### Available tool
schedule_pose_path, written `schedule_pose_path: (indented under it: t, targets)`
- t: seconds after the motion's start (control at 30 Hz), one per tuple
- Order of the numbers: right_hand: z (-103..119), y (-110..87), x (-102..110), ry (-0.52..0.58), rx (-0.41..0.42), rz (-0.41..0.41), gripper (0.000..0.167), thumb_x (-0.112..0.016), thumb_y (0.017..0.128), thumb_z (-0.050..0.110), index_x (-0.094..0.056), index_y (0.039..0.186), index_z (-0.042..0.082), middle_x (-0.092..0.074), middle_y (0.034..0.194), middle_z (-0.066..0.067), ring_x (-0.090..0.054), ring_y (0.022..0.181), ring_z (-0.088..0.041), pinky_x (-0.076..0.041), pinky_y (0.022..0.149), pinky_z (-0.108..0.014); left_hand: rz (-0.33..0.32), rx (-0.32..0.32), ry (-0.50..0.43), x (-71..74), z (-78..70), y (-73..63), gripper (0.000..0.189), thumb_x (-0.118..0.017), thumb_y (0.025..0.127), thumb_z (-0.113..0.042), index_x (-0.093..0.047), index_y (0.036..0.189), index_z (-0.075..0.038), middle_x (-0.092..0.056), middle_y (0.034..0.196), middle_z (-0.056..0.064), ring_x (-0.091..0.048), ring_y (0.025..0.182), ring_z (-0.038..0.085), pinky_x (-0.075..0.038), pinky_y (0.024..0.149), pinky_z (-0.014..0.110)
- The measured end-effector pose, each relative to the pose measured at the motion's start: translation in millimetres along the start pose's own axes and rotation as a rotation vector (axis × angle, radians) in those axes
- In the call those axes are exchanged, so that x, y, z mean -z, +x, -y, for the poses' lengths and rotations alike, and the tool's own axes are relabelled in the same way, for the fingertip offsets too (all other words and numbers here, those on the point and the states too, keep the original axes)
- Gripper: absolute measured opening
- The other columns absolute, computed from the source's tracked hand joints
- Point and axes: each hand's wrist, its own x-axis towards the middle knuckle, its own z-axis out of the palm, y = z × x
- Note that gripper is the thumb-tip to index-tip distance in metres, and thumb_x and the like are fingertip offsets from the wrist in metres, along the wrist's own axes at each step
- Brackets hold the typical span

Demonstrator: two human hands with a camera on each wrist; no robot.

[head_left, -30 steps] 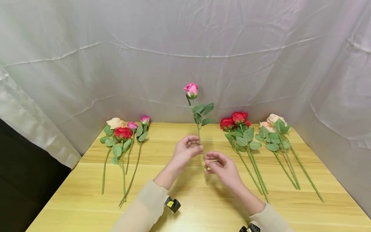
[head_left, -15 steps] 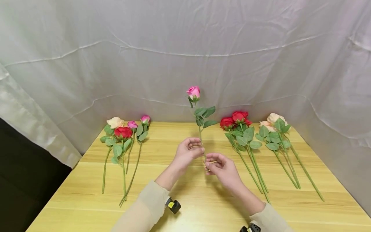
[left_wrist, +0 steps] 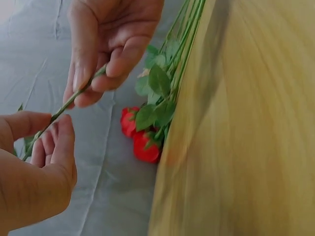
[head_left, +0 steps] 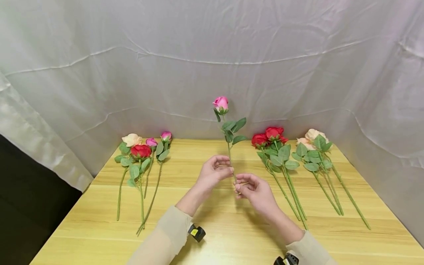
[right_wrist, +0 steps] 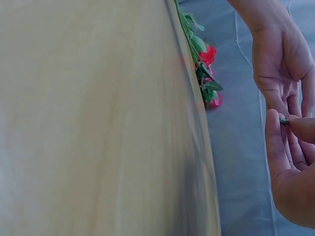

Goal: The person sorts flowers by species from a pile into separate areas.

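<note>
A pink rose (head_left: 221,104) with green leaves stands nearly upright over the middle of the table, its bloom tilted slightly left. My left hand (head_left: 213,172) pinches its stem between thumb and fingers at mid-length. Lower down, near the cut end, my right hand (head_left: 255,189) pinches the same stem. In the left wrist view the stem (left_wrist: 61,111) runs slantwise from one hand to the other. From the right wrist, only the stem's tip (right_wrist: 284,120) shows between the right thumb and fingers; the bloom is out of that view.
At the left of the wooden table (head_left: 212,243) lie a cream rose (head_left: 131,140), a red rose (head_left: 141,151) and two pink buds (head_left: 166,137). Red roses (head_left: 274,134) and peach roses (head_left: 313,136) lie at the right. A grey curtain (head_left: 185,73) hangs behind.
The pink rose has shifted slightly right, dipping a little and then rising again. Both hands keep their pinch on the stem; the flowers on the table stay put.
</note>
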Motion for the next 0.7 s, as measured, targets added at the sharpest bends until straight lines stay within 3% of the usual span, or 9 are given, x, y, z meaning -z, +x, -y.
schedule_pose_path:
  t: [0.23, 0.53, 0.7]
  targets:
    - [-1.4, 1.9, 12.8, -0.008, -0.001, -0.016, 0.036, -0.066, 0.095, -0.011, -0.059, 0.131, -0.013, -0.066, 0.112, -0.024, -0.072, 0.084, -0.015, -0.066, 0.078, -0.035, -0.025, -0.072, 0.104, 26.4, -6.3, 0.7, 0.041, -0.073, 0.091, 0.003, -0.061, 0.130, 0.002, -0.067, 0.124, 0.020, -0.070, 0.106, 0.023, -0.061, 0.093, 0.035]
    - [-7.6, 3.3, 34.3, -0.051, -0.051, -0.004, 0.040, -0.067, 0.095, -0.010, -0.057, 0.133, -0.016, -0.066, 0.113, -0.024, -0.073, 0.092, -0.024, -0.066, 0.079, -0.036, -0.108, -0.055, 0.167, 75.7, -15.4, -5.0, 0.043, -0.071, 0.093, 0.004, -0.059, 0.134, 0.002, -0.064, 0.129, 0.021, -0.068, 0.111, 0.026, -0.061, 0.093, 0.032]
    - [-9.1, 3.7, 45.4, -0.091, -0.103, 0.013, 0.040, -0.068, 0.096, -0.007, -0.057, 0.134, -0.015, -0.065, 0.115, -0.026, -0.072, 0.089, -0.021, -0.066, 0.078, -0.035, -0.160, -0.034, 0.225, 109.7, -16.4, -9.5, 0.044, -0.070, 0.094, 0.003, -0.057, 0.136, 0.004, -0.063, 0.131, 0.023, -0.068, 0.106, 0.018, -0.061, 0.092, 0.028]
